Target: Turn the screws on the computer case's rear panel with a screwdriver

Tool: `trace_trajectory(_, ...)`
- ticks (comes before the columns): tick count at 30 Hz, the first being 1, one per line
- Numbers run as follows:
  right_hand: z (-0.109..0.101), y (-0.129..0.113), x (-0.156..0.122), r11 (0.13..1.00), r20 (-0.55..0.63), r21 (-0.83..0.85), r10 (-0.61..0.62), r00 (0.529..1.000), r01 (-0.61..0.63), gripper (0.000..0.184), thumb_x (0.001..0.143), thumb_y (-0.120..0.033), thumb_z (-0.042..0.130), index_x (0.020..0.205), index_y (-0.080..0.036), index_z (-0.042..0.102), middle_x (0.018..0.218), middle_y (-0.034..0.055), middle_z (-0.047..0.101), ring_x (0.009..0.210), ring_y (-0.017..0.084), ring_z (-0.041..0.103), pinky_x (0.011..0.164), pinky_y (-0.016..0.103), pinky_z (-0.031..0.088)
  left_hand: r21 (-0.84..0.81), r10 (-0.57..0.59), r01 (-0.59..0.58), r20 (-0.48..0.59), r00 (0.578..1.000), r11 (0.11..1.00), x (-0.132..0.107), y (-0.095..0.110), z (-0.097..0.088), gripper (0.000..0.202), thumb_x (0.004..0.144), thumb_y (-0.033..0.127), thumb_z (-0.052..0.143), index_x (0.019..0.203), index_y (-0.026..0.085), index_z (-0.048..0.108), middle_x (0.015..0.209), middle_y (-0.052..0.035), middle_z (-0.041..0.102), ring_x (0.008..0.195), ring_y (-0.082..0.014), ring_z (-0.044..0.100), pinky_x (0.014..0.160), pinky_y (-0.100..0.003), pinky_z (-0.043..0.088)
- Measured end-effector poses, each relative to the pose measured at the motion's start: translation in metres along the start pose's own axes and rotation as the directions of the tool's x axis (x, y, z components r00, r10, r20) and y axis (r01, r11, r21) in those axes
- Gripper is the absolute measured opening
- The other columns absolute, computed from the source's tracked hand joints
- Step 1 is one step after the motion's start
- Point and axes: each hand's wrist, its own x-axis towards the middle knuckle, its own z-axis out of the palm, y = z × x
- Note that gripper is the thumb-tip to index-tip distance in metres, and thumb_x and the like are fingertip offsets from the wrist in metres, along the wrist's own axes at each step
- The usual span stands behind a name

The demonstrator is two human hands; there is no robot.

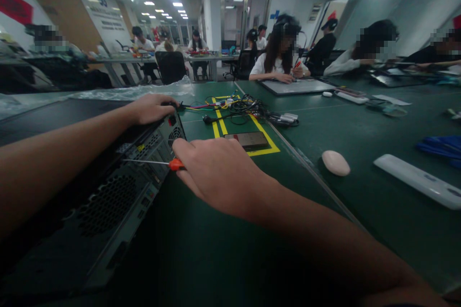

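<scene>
A black desktop computer case [108, 206] lies on the green table at the left, its back panel with fan grilles and ports facing right. My right hand [223, 172] is closed round the orange handle of a screwdriver [173, 164]. The thin metal shaft points left, and its tip meets the upper part of the back panel; whether it sits in a screw is too small to tell. My left hand [153, 108] rests on the far top corner of the case, fingers stretched over the edge and partly hidden.
Beyond the case lie tangled cables [252, 108] and a flat brownish box [248, 140] inside yellow tape lines. On the right are a pale computer mouse [335, 163], a white power strip [419, 180] and a blue bundle [441, 148]. Across the table, a person [281, 57] works at a flat panel.
</scene>
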Motion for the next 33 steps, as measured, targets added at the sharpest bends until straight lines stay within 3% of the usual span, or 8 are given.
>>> trace_trajectory(10,-0.0003,-0.0001,0.0008,1.0,0.02,-0.005,0.027,0.999,-0.027,0.032,0.107,-0.031,0.042,0.093,-0.019,0.068,0.091,0.0046,0.077,0.081,0.025,0.073,0.058,0.036,0.043,-0.013,0.017,-0.017,-0.011,1.0,1.0,-0.0012,0.0014,0.0003,0.063,0.076,0.052,0.045,0.124,0.025,0.076,0.131,-0.006,0.072,0.121,-0.0354,0.062,0.111,-0.043,0.044)
trace_trajectory(16,-0.0006,0.0009,0.0013,0.997,0.039,0.065,0.034,0.999,-0.036,0.024,0.102,-0.036,0.054,0.114,-0.017,0.062,0.1,0.0049,0.077,0.084,0.026,0.072,0.062,0.035,0.047,-0.005,0.024,-0.024,-0.012,1.0,1.0,0.0005,-0.0014,0.0013,0.065,0.076,0.052,0.045,0.125,0.021,0.075,0.133,-0.0077,0.072,0.122,-0.036,0.062,0.111,-0.043,0.044)
trace_trajectory(22,0.0038,0.0033,0.002,0.999,0.035,0.027,0.027,0.999,-0.028,0.022,0.102,-0.022,0.051,0.123,-0.02,0.056,0.101,0.0039,0.077,0.082,0.024,0.072,0.064,0.034,0.048,0.018,0.006,-0.006,0.006,1.0,1.0,0.0005,-0.0003,0.0006,0.066,0.076,0.052,0.044,0.125,0.021,0.074,0.131,-0.008,0.072,0.12,-0.0358,0.064,0.107,-0.042,0.047)
trace_trajectory(33,0.0049,0.0052,0.0023,1.0,0.012,0.014,0.023,1.0,-0.023,0.017,0.102,-0.021,0.05,0.116,-0.018,0.06,0.097,0.0035,0.077,0.082,0.022,0.073,0.061,0.031,0.042,0.031,0.013,-0.013,0.002,1.0,0.999,-0.0002,0.0004,0.0,0.066,0.077,0.053,0.043,0.126,0.022,0.074,0.13,-0.0067,0.072,0.12,-0.0354,0.063,0.107,-0.041,0.046)
